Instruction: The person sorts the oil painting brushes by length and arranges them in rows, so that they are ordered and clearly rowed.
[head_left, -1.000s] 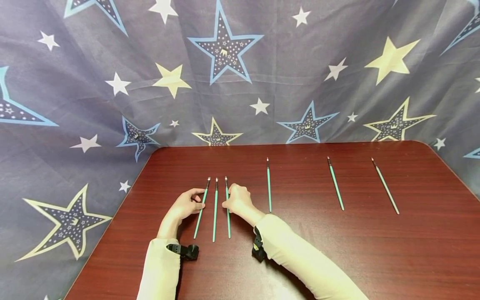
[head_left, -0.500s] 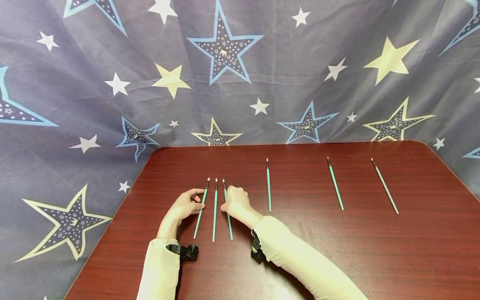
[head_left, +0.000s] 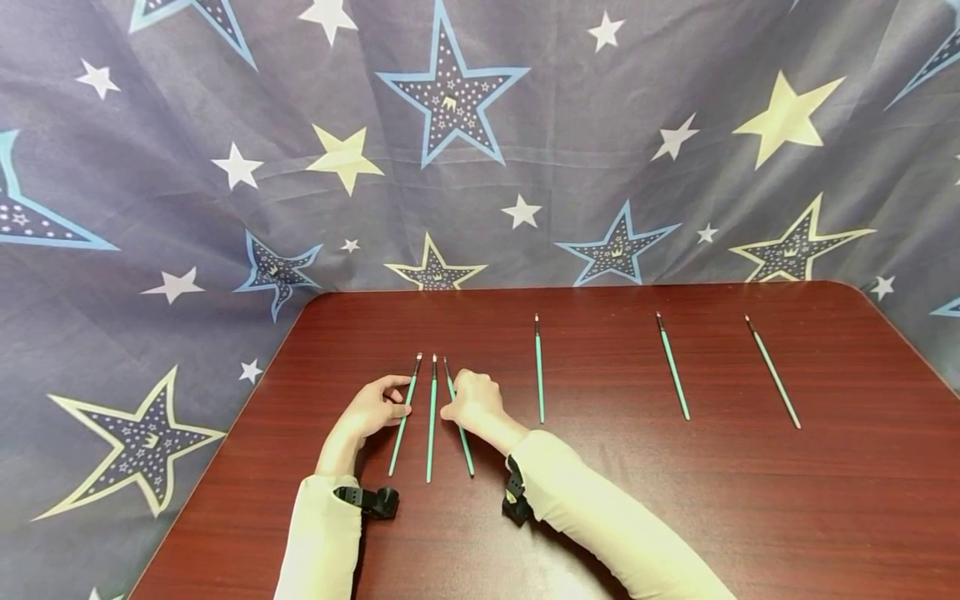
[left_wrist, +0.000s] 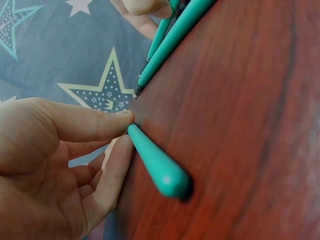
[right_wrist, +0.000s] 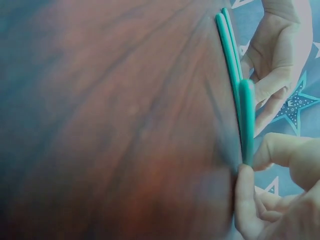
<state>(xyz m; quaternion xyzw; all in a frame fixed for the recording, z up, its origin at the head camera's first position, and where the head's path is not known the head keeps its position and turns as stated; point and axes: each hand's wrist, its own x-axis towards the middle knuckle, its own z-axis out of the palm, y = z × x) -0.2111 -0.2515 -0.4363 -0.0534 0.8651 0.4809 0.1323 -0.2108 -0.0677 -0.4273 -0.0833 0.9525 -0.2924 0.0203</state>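
Three thin paintbrushes with turquoise handles lie close together at the table's left, bristles toward the back. My left hand (head_left: 372, 408) pinches the leftmost paintbrush (head_left: 398, 444) between thumb and finger; the left wrist view shows its rounded handle end (left_wrist: 167, 180) pointing toward the camera. Untouched between my hands lies the middle paintbrush (head_left: 431, 425). The thumb and finger of my right hand (head_left: 477, 404) pinch the third paintbrush (head_left: 466, 452), which slants with its tip leaning left toward the middle one. In the right wrist view that handle (right_wrist: 246, 115) rises from the pinching fingertips.
Farther right on the dark red wooden table (head_left: 600, 500) lie three more turquoise paintbrushes: one upright in view (head_left: 539, 379), one slanted (head_left: 673, 375) and one near the right side (head_left: 776, 379). A grey curtain with stars (head_left: 555, 150) hangs right behind the table.
The paintbrush in my right hand has turned: its bristle end has swung left and its handle end right. My left hand and the other paintbrushes have stayed in place.
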